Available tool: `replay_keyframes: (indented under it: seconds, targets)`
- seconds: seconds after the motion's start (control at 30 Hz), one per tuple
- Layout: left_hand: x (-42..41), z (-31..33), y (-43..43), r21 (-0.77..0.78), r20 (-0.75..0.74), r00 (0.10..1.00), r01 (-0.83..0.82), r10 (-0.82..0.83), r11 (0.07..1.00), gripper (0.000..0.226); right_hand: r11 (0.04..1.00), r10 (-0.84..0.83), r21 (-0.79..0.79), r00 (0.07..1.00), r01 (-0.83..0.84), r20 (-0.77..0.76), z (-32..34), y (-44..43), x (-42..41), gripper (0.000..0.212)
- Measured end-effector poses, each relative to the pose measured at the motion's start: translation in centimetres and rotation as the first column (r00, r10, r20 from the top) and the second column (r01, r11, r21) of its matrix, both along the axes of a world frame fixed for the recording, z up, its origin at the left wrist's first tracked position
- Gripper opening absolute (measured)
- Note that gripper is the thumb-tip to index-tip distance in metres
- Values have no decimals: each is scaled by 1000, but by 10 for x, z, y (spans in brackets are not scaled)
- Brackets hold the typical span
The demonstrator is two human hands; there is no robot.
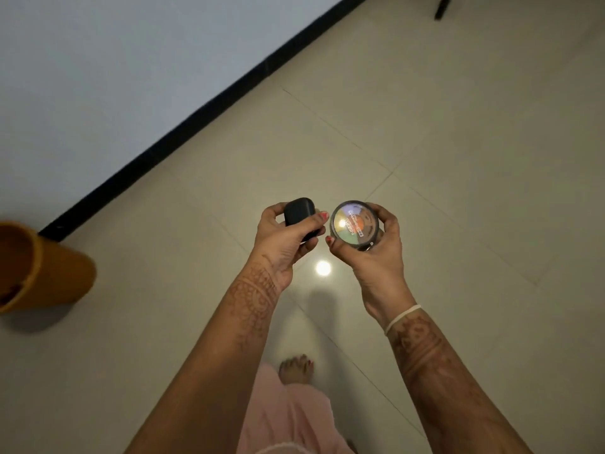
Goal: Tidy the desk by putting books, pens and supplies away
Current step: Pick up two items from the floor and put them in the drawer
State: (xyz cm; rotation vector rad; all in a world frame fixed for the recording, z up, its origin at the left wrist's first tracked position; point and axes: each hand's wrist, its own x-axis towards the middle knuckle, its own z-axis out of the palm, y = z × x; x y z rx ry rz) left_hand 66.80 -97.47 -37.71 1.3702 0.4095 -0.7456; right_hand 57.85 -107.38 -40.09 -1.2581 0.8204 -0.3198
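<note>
My left hand (284, 239) grips a small black rounded case (298, 213), fingers and thumb curled round it. Beside it, my right hand (381, 245) holds a round tin with a clear lid and a coloured label (353, 224), its face turned up toward me. Both hands are raised over the tiled floor in the middle of the view, the two objects almost touching. No desk, books or pens are in view.
An orange plastic bin (42, 267) lies tilted at the left edge. A pale wall (131, 77) with a black skirting strip (183, 126) runs diagonally across the upper left. A dark furniture leg (442, 6) stands at the top right. My bare foot (296, 368) is below.
</note>
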Motion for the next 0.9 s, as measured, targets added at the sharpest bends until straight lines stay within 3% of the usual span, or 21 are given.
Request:
replay_keyframes:
  seconds: [0.23, 0.43, 0.6, 0.9]
  targets:
    - [-38, 210, 90, -57, 92, 992, -82, 88, 995, 58, 968, 222, 89, 965, -236, 140, 213, 60, -23, 73]
    - [-100, 327, 165, -153, 160, 974, -138, 162, 979, 48, 878, 381, 197, 886, -436, 262, 336, 121, -68, 64]
    - [-173, 381, 228, -226, 236, 931, -226, 278, 948, 49, 770, 476, 288, 813, -570, 337, 390, 167, -116, 42]
    - [-316, 408, 336, -273, 281, 824, -422, 491, 864, 67, 533, 718, 314, 617, -785, 323, 431, 263, -176, 34]
